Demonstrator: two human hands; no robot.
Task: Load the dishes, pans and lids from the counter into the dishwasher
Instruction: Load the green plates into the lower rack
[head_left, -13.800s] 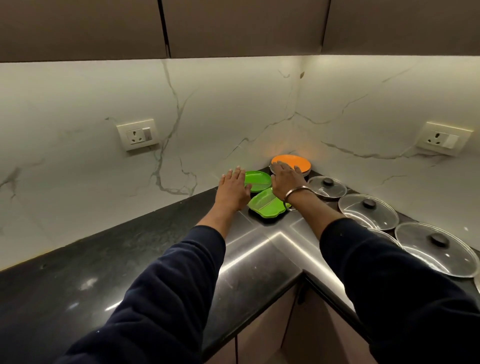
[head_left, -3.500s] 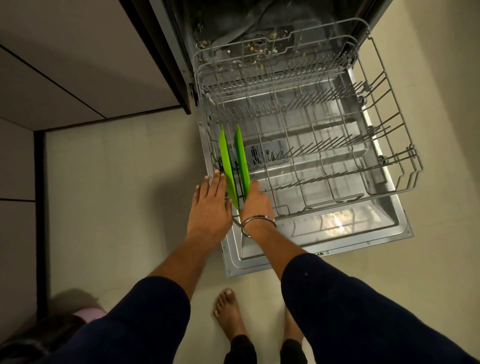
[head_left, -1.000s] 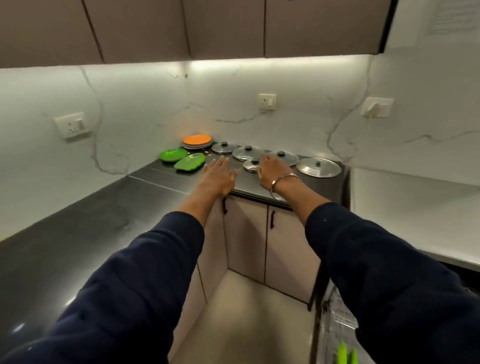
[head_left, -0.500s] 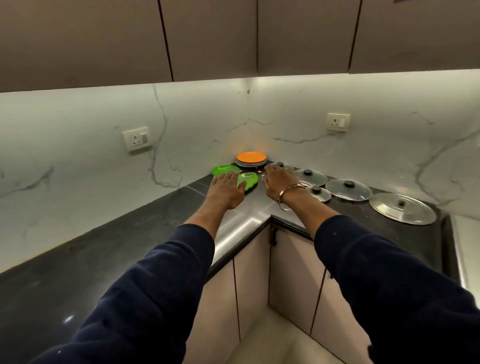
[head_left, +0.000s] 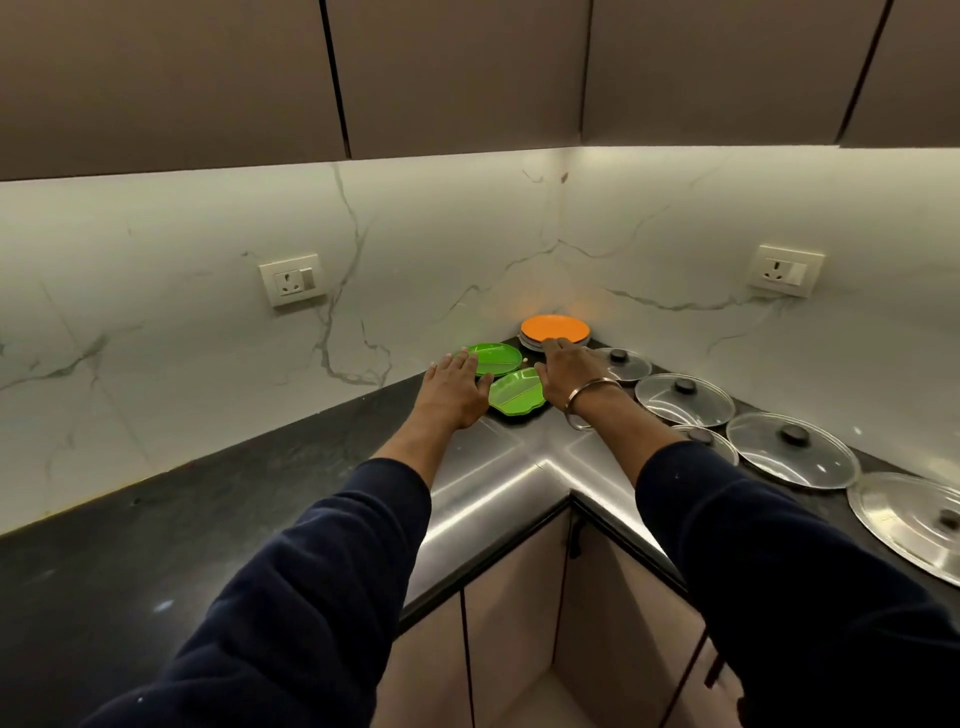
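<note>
hands (head_left: 454, 392) nearer green plates (head_left: 516, 396)

You have one view only, from the head, wide-angle, looking forward and slightly down into the counter (head_left: 218, 519) corner. Your sleeves fill the near foreground; the backsplash (head_left: 182, 291) and cabinets (head_left: 467, 67) sit beyond arm's reach.

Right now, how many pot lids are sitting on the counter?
5 in view, in a row along the right counter: a small lid behind the right hand, a larger one, a small one partly behind the sleeve, another glass one, and a steel one cut by the edge. More may lie beyond.
</note>
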